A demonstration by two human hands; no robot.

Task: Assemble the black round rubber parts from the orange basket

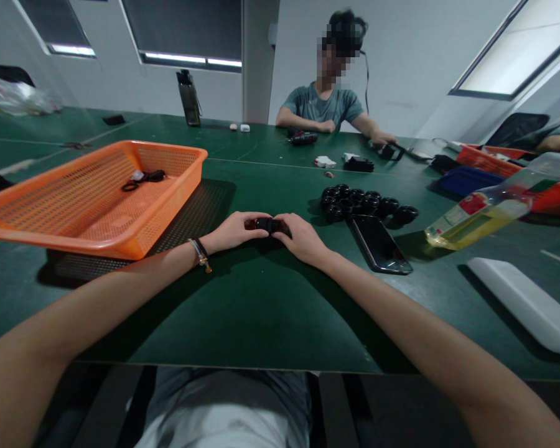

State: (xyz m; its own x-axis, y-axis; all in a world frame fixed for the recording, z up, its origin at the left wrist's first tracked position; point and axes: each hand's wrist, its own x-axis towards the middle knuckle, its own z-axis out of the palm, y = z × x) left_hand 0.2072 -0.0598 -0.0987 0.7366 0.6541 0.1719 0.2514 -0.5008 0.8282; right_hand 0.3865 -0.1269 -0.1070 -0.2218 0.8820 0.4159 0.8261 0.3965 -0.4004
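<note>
Both forearms reach in from the bottom corners and meet over the green desk (pixel 261 311). Between the two hands sits a small black part (pixel 267 224), low over the desk top. The left hand (pixel 233 231) closes its fingers (pixel 256 219) on the part's left end, and the right hand (pixel 301 238) closes its fingers (pixel 282 221) on the right end, so both hands pinch the same piece. Whether the part rests on the desk or is lifted just clear of it cannot be told. A bracelet (pixel 200 254) circles the left wrist.

Just to the right of the hands lies a phone (pixel 379 244), face up and dark. Behind the phone, touching its far end, is a cluster of black rings (pixel 361 203). Further right a bottle (pixel 490 208) of yellow liquid lies tilted, and near it a white slab (pixel 525 303) runs toward the desk's edge.

Left of the hands stands an orange basket (pixel 168 205) on a dark mat (pixel 200 208), with a black cord (pixel 142 178) inside. Across the desk a person (pixel 324 106) in a grey shirt sits with both arms on the surface, well apart from the hands.
</note>
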